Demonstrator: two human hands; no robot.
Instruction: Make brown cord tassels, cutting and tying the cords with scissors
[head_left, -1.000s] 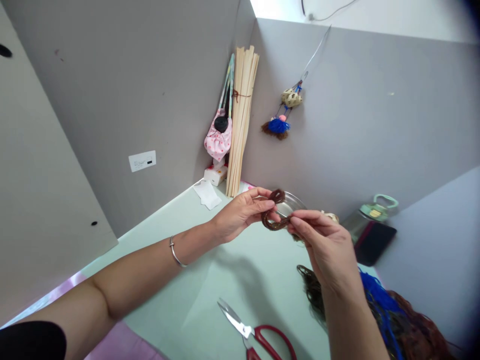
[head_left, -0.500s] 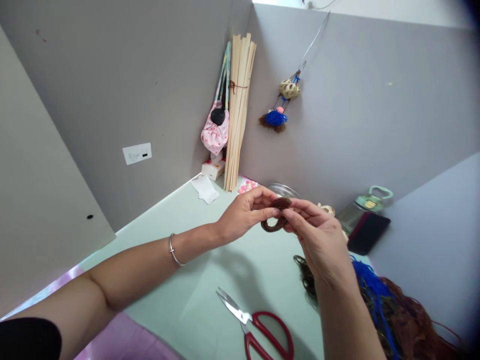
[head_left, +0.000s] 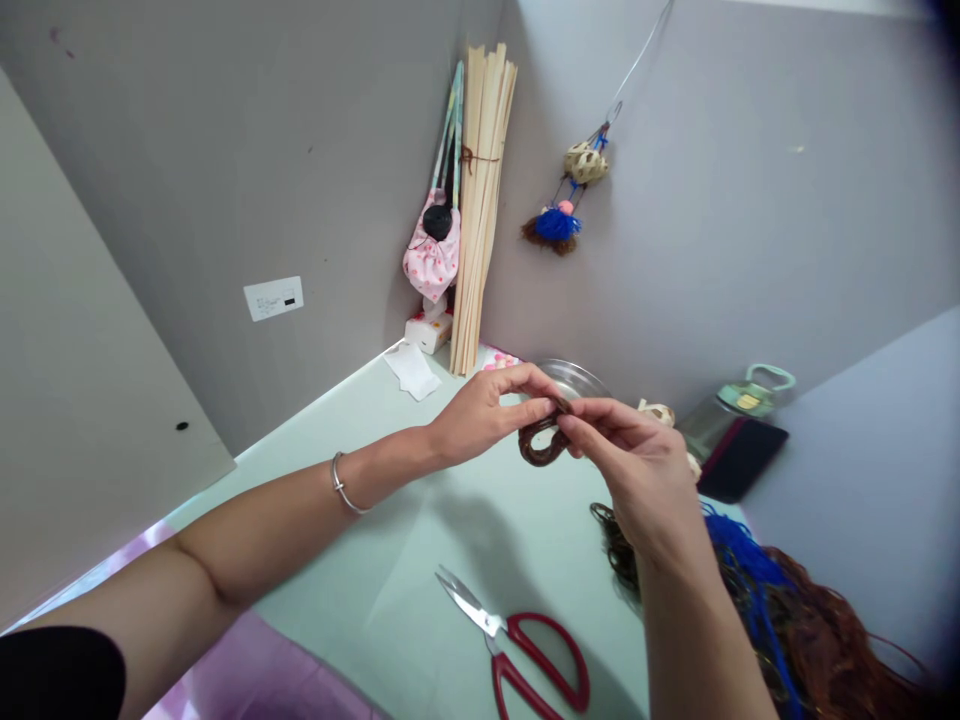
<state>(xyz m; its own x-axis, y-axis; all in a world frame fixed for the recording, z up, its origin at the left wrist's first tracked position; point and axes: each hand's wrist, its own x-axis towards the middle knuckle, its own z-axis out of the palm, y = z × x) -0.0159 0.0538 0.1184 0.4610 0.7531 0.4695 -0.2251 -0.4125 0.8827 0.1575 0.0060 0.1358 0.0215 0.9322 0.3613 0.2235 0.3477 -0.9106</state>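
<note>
Between both hands, above the table, is a small looped bundle of dark brown cord point(head_left: 541, 452). My left hand point(head_left: 487, 412) pinches its upper end between thumb and fingers. From the other side my right hand point(head_left: 630, 455) grips the bundle too, thumb and fingertips pressed together close to the left ones. The bundle's lower loop hangs down open, while its top is partly covered by fingers. Below the hands, scissors with red handles point(head_left: 540, 650) lie on the table, blades slightly apart.
Blue, brown and dark green yarn point(head_left: 795, 610) is heaped at the right of the pale green table point(head_left: 360, 560). Behind stand a metal bowl point(head_left: 574, 375), a bottle point(head_left: 750, 400), a dark phone point(head_left: 739, 460) and wooden strips point(head_left: 480, 220). A tasselled ornament point(head_left: 559, 222) hangs on the wall.
The upper part of the brown bundle has been squeezed narrower between my fingertips, leaving one loop hanging below. The camera view has shifted slightly.
</note>
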